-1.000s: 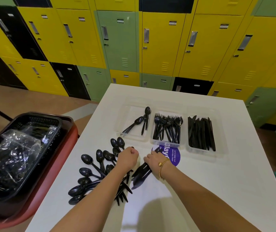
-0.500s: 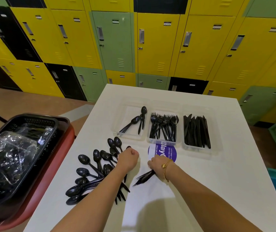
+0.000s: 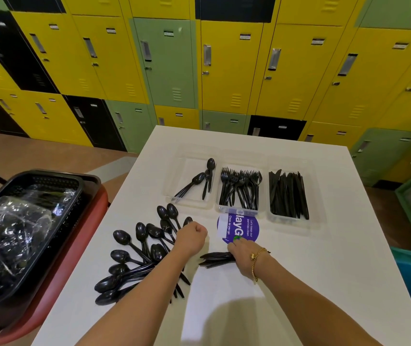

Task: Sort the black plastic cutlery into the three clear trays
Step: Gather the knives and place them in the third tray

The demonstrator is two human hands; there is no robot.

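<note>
Head view: white matte table point(image 3: 324, 270) w/ three clear thin-walled rectangular trays in a row at far side. Left tray point(image 3: 174, 168) has a few glossy black spoons, oval bowls away from the person; middle tray point(image 3: 240, 209) packed w/ black forks, tines up; right tray point(image 3: 316, 196) full of flat tapered black knives. Loose spoon pile point(image 3: 134, 260) fans out on table near left, shiny rounded bowls, slim handles converging under left forearm. Left hand point(image 3: 191, 237) curled in a fist over the handle ends; can't tell if it grips any. Right hand point(image 3: 243, 257), gold chain bracelet on wrist, fingers curled round a small bundle of black knives point(image 3: 215, 258) lying flat, tips pointing left. Round purple sticker point(image 3: 243, 227) just beyond that hand. Black mesh basket point(image 3: 57, 186) w/ crinkly clear plastic at left on red tray
</note>
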